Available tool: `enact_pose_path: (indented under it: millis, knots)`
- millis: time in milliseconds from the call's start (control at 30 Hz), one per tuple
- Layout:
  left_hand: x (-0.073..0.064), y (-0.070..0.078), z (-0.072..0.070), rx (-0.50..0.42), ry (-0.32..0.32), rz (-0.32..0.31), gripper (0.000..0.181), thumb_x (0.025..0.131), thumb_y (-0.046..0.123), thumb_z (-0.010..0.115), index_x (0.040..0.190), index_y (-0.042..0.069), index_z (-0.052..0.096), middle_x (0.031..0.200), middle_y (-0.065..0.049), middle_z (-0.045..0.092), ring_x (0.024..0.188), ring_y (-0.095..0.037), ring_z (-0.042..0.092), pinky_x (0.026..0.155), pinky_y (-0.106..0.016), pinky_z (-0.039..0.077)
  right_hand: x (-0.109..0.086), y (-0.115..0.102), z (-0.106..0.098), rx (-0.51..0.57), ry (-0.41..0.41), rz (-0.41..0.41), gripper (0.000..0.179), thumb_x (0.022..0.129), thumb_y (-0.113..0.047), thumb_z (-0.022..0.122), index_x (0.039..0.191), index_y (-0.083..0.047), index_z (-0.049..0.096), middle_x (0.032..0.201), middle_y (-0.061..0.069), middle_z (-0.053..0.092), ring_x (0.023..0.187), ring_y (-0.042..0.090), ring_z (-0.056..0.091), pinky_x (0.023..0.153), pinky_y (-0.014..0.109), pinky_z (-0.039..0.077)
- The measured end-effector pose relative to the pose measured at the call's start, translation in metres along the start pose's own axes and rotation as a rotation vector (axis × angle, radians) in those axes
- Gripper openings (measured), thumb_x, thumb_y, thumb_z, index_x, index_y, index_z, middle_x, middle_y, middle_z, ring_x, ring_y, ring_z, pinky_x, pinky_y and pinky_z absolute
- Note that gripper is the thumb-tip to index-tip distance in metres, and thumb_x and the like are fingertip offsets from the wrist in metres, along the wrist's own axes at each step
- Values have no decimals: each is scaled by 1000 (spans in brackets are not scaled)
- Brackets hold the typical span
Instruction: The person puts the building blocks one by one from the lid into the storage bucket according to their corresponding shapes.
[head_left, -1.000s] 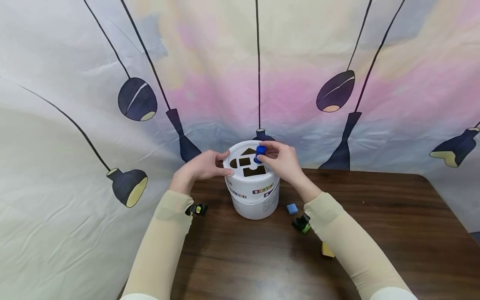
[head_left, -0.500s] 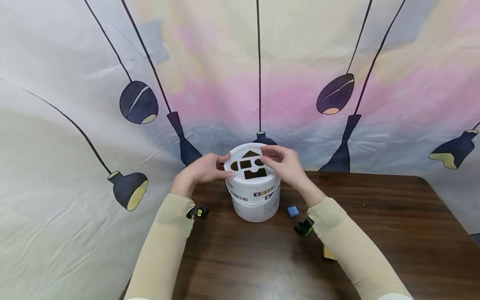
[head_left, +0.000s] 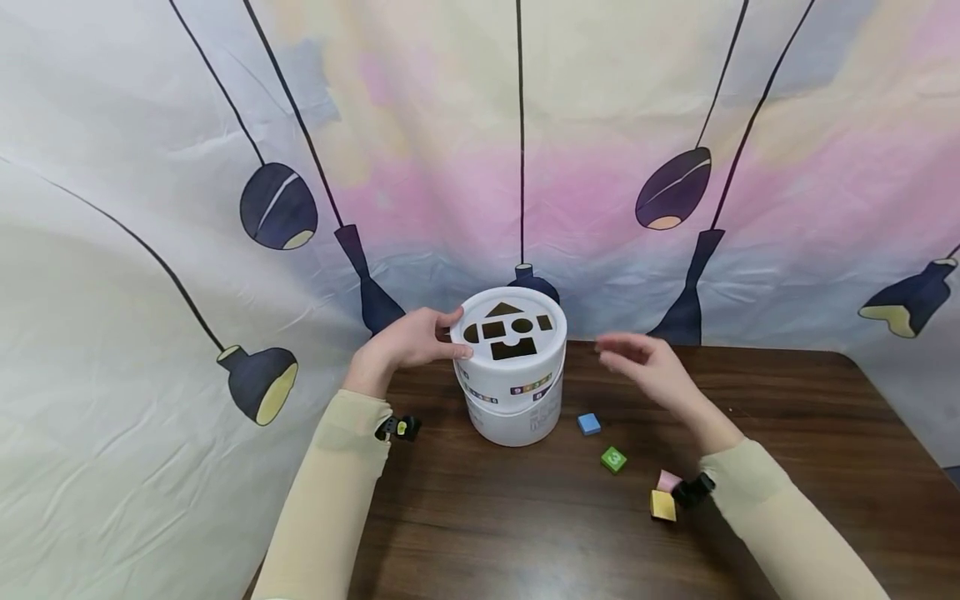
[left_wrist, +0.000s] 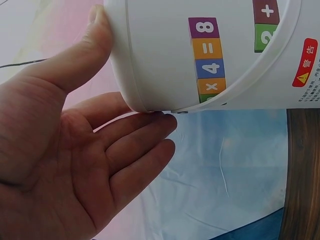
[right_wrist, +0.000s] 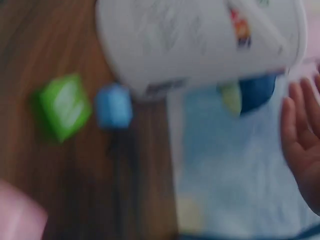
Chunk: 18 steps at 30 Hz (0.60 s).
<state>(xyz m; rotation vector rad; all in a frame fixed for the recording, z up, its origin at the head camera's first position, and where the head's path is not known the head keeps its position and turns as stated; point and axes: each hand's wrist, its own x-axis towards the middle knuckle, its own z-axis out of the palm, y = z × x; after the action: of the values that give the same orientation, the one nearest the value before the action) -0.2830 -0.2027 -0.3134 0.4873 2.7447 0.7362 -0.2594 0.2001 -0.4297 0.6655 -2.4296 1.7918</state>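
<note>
A white bucket (head_left: 510, 423) stands upright on the dark wooden table, its white lid (head_left: 478, 312) cut with several shaped holes. My left hand (head_left: 408, 337) holds the bucket at the lid's left rim; in the left wrist view the thumb lies against the lid's edge and the other fingers reach along its side. To the right of the bucket, my right hand (head_left: 660, 379) is in the air with loosely bent fingers and nothing in it. Below that hand lie a blue block (head_left: 589, 424) and a green block (head_left: 613, 459) marked with a 3.
A yellow block (head_left: 663, 506) and a pink block (head_left: 668, 481) lie close together near the right wrist camera (head_left: 693, 490). Behind the table (head_left: 802, 433) hangs a cloth backdrop (head_left: 600, 108) printed with dark lamps.
The blue cylinder in my right hand went down at the lid's round hole and is out of sight. My right hand then moved away to the right. The left hand stayed on the rim.
</note>
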Motion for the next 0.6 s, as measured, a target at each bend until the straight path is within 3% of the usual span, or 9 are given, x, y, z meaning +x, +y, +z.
enact_pose_path:
  millis: [100,267,433,600]
  knots:
    - [-1,0,1,-1,-1,1,87,96,44,82,165,14,38,167,-10,41,154,-31,39,120,-51,40,-24,22,-17,-107,-153,33,35,104,-21,75,136,-7,73,134,18,71,115,13,70,91,26,58]
    - [0,1,0,7,1,0,87,96,46,82,165,15,39,167,-11,42,154,-31,40,120,-50,40,-59,49,-44,-145,-385,75,39,103,-17,75,138,1,70,134,23,70,115,16,72,90,27,59]
    - [1,2,1,11,9,2,86,96,45,82,165,14,40,166,-11,44,153,-31,40,121,-50,39,-85,63,-63,-117,-495,114,43,102,-16,75,140,3,67,138,24,68,120,16,69,93,25,56]
    - [1,0,0,29,15,25,86,95,45,82,164,13,41,165,-10,45,152,-30,43,121,-49,40,-100,72,-65,-9,-581,149,45,102,-9,73,143,5,64,143,30,62,124,8,64,96,25,56]
